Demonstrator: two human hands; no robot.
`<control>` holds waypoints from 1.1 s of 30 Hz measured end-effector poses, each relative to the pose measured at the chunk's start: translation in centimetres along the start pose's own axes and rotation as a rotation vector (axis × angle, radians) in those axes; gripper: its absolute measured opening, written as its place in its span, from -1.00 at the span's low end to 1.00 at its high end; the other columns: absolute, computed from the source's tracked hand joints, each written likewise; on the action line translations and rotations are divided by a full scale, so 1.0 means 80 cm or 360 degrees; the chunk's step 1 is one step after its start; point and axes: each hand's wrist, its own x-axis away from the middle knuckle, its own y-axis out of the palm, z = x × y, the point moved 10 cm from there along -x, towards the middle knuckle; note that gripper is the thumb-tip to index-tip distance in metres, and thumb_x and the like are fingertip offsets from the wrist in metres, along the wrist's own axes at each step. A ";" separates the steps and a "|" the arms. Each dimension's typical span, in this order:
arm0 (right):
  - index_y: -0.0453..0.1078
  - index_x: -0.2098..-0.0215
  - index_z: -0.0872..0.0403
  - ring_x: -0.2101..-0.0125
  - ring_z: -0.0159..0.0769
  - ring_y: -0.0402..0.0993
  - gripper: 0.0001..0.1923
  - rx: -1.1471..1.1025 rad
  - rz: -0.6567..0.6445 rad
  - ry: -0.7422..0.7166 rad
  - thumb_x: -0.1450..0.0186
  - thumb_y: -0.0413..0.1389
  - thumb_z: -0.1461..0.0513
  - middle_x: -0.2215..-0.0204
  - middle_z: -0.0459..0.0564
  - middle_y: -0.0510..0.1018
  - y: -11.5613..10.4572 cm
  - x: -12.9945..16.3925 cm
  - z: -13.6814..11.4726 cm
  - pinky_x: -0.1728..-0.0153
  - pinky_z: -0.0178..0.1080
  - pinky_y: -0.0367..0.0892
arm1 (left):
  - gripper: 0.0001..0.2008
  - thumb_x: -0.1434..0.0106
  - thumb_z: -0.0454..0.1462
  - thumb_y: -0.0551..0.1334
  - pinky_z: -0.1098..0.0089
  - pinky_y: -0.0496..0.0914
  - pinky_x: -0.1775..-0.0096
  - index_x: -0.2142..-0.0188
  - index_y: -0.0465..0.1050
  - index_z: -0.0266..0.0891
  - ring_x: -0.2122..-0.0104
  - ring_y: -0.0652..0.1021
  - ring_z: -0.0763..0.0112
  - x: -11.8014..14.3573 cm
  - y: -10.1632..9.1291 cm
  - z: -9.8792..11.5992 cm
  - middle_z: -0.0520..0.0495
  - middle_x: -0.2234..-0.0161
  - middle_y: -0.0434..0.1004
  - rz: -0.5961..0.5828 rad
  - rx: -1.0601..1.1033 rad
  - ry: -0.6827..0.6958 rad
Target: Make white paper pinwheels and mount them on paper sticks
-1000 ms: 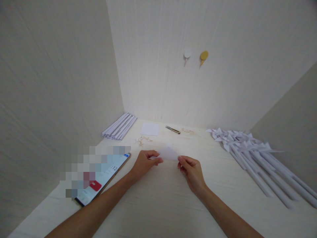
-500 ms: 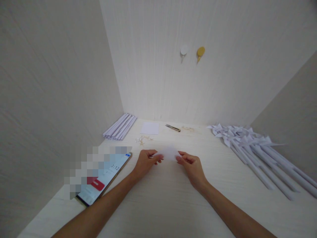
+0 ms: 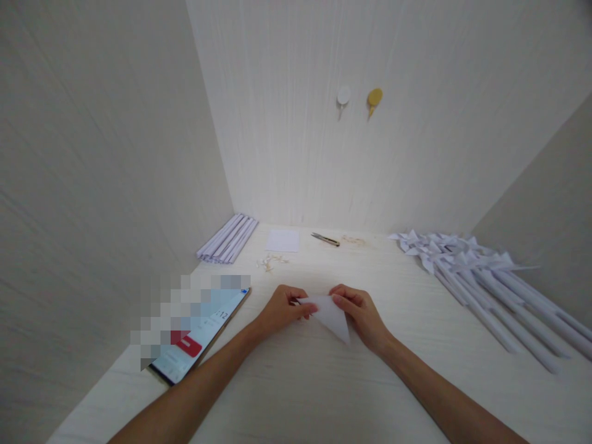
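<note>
Head view: the left hand (image 3: pixel 283 308) pinches the paper (image 3: pixel 330 314) at its left end, the right hand (image 3: pixel 364 311) at its upper right, both grips closed on it. It sits between them over the table (image 3: pixel 287 388), one pointed corner toward the person. Thin and smooth-looking, it could crease crookedly if the pinches pull unevenly. Rolled tubes (image 3: pixel 229 239) lie back left; spiky pinwheels (image 3: pixel 444 250), right; slim snips (image 3: pixel 325 239), behind.

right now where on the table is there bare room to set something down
Bare tabletop lies between the right hand and the paper pinwheels, and nearer, between the forearms below the held paper. Crowded: back left, with rolled paper tubes, paper square and small scattered bits; the smartphone takes the left, the paper pinwheels the right.
</note>
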 end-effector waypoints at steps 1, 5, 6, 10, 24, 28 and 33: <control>0.35 0.62 0.13 0.61 -0.47 0.17 -0.84 0.0040 0.0011 -0.0008 0.00 0.14 0.18 0.64 -0.15 0.30 -0.001 0.000 0.000 0.60 -0.38 0.04 | -0.79 0.11 -0.20 0.24 0.57 0.15 0.65 0.67 0.37 -0.35 0.72 0.28 0.63 0.000 0.001 0.000 0.07 0.74 0.32 -0.0019 0.0007 0.0013; 0.38 0.68 0.13 0.58 -0.45 0.18 -0.86 0.0100 0.0116 -0.0065 0.04 0.17 0.22 0.60 -0.12 0.33 -0.008 0.002 -0.005 0.58 -0.37 0.06 | -0.81 0.13 -0.22 0.26 0.55 0.21 0.61 0.63 0.38 -0.34 0.65 0.33 0.61 -0.003 -0.005 0.001 0.00 0.56 0.43 0.0034 0.0194 0.0075; 0.39 0.68 0.12 0.57 -0.45 0.19 -0.87 0.0100 0.0140 -0.0069 0.04 0.17 0.22 0.59 -0.11 0.34 -0.010 0.003 -0.006 0.58 -0.36 0.06 | -0.82 0.13 -0.23 0.27 0.55 0.22 0.60 0.64 0.37 -0.34 0.62 0.35 0.60 -0.004 -0.009 0.000 -0.03 0.50 0.44 0.0078 0.0261 0.0079; 0.41 0.70 0.12 0.57 -0.44 0.21 -0.88 0.0130 0.0153 -0.0082 0.05 0.17 0.25 0.59 -0.10 0.34 -0.011 0.003 -0.006 0.58 -0.36 0.07 | -0.84 0.15 -0.26 0.28 0.54 0.26 0.55 0.65 0.37 -0.34 0.54 0.38 0.57 -0.005 -0.028 -0.006 -0.05 0.40 0.45 0.0252 0.0468 0.0049; 0.34 0.64 0.11 0.59 -0.45 0.28 -0.86 0.0012 0.0164 -0.0210 0.04 0.17 0.21 0.51 -0.10 0.33 0.015 0.011 -0.019 0.57 -0.33 0.25 | -0.77 -0.02 -0.14 0.15 0.49 0.29 0.48 0.45 0.26 -0.30 0.52 0.37 0.54 0.010 0.012 0.007 0.05 0.53 0.32 0.0246 0.0546 0.0040; 0.28 0.65 0.10 0.54 -0.41 0.32 -0.83 0.0011 0.0015 -0.0242 0.01 0.14 0.20 0.52 -0.09 0.35 0.032 0.015 -0.024 0.51 -0.31 0.27 | -0.73 -0.04 -0.09 0.11 0.51 0.25 0.63 0.41 0.17 -0.27 0.67 0.34 0.56 0.013 0.027 0.006 0.10 0.62 0.27 0.0091 0.0422 0.0014; 0.20 0.67 0.10 0.54 -0.41 0.32 -0.77 -0.0008 -0.0066 -0.0175 0.01 0.15 0.19 0.55 -0.12 0.35 0.034 0.012 -0.018 0.52 -0.33 0.24 | -0.69 -0.03 -0.06 0.12 0.60 0.04 0.75 0.40 0.13 -0.25 0.77 0.22 0.67 0.010 0.030 0.003 0.13 0.65 0.26 -0.0012 0.0454 -0.0033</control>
